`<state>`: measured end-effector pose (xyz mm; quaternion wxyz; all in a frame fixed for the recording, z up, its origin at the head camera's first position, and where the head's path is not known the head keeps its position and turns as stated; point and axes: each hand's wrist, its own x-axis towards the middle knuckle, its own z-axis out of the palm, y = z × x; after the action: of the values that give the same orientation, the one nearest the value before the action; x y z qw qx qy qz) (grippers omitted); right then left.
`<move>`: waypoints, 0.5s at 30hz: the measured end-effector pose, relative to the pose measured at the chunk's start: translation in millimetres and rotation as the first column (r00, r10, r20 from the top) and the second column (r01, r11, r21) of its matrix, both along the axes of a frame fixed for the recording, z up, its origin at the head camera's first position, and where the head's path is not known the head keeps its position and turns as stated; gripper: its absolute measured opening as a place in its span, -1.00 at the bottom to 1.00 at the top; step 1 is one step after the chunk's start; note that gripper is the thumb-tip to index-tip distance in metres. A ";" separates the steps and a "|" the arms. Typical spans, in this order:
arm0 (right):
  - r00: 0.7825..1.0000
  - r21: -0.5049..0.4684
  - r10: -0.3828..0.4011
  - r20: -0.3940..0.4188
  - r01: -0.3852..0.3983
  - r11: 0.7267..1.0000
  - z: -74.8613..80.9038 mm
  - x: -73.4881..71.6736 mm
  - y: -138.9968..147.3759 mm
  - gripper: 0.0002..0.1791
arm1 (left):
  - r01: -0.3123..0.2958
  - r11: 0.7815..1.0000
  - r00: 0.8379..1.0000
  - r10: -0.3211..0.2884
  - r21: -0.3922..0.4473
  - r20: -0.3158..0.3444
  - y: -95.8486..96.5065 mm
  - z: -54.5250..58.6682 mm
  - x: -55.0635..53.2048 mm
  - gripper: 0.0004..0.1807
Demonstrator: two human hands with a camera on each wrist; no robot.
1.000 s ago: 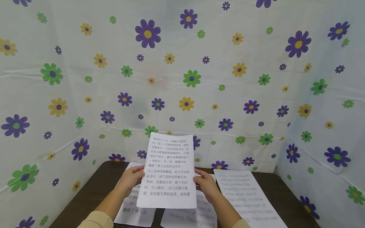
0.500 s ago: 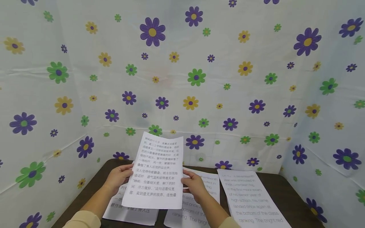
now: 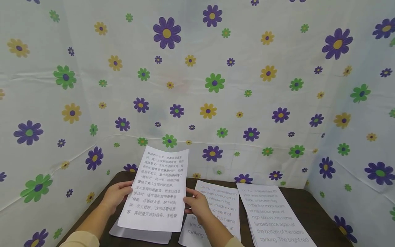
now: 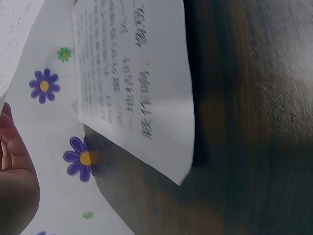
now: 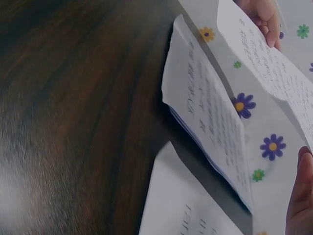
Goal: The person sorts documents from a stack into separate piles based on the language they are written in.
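Note:
A sheet of paper (image 3: 157,188) printed with Chinese characters is held up above the table, tilted toward the head camera. My left hand (image 3: 115,197) pinches its left edge, and my right hand (image 3: 199,206) pinches its right edge. The fingers behind the paper are hidden. Under it lies a left stack of paper (image 3: 139,235), mostly covered in the head view; the left wrist view shows Chinese print on this stack (image 4: 166,107). A middle stack of English sheets (image 3: 216,202) lies partly behind my right hand and forearm.
A right stack of English sheets (image 3: 274,216) lies beside the middle one. All the stacks rest on a dark brown wooden table (image 3: 311,209). A white cloth (image 3: 185,41) with purple, green and yellow flowers surrounds the table at the back and sides.
Both hands have carried the held sheet leftward, from over the gap between the left and middle stacks to above the left stack. More of the middle stack is now uncovered.

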<state>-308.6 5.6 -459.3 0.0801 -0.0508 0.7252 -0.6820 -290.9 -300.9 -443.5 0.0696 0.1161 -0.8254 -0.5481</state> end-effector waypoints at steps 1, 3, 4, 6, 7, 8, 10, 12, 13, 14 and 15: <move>1.000 -0.004 0.000 0.001 0.000 1.000 -1.4 0.4 -2.2 -0.46 | 0.000 1.000 1.000 0.000 -0.005 0.003 -2.2 -1.0 0.4 -0.50; 1.000 -0.010 -0.004 0.006 0.004 1.000 -3.9 1.2 -6.4 -0.47 | -0.005 1.000 1.000 0.005 -0.012 0.011 -6.1 -3.3 1.1 -0.49; 1.000 -0.012 -0.005 0.010 0.005 1.000 -4.9 1.5 -8.4 -0.47 | -0.010 1.000 1.000 0.010 -0.016 0.017 -8.0 -4.4 1.5 -0.48; 1.000 -0.009 -0.007 0.016 0.007 1.000 -7.1 2.2 -12.2 -0.48 | -0.015 1.000 1.000 0.016 -0.021 0.026 -11.3 -6.7 2.3 -0.48; 1.000 -0.007 -0.009 0.020 0.010 1.000 -8.1 2.4 -14.2 -0.48 | -0.015 0.999 1.000 0.016 -0.028 0.027 -13.1 -7.7 2.6 -0.48; 1.000 -0.004 -0.014 0.024 0.014 1.000 -9.3 2.5 -16.1 -0.48 | -0.018 0.999 0.999 0.019 -0.034 0.032 -14.5 -8.9 2.8 -0.48; 0.999 0.001 -0.022 0.026 0.022 1.000 -12.4 2.4 -20.0 -0.49 | -0.019 0.999 0.999 0.021 -0.045 0.038 -17.2 -11.0 3.1 -0.47; 0.999 0.009 -0.033 0.028 0.032 0.999 -16.0 1.8 -23.9 -0.50 | -0.021 0.999 0.999 0.024 -0.050 0.047 -19.1 -12.6 3.0 -0.47; 0.999 0.013 -0.039 0.028 0.038 0.999 -17.8 1.7 -25.6 -0.50 | -0.024 0.998 0.998 0.027 -0.053 0.053 -19.9 -14.2 2.7 -0.47; 0.999 0.018 -0.044 0.030 0.044 0.999 -19.3 1.7 -27.3 -0.51 | -0.028 0.998 0.998 0.031 -0.055 0.059 -20.5 -15.5 2.4 -0.47; 0.998 0.027 -0.050 0.033 0.049 0.998 -20.6 1.8 -28.9 -0.51 | -0.032 0.998 0.997 0.035 -0.054 0.063 -20.8 -17.2 2.1 -0.48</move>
<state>-306.8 -23.3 -479.9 0.0761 -0.0204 0.7337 -0.6749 -288.7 -321.7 -460.6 0.0552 0.1456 -0.8394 -0.5207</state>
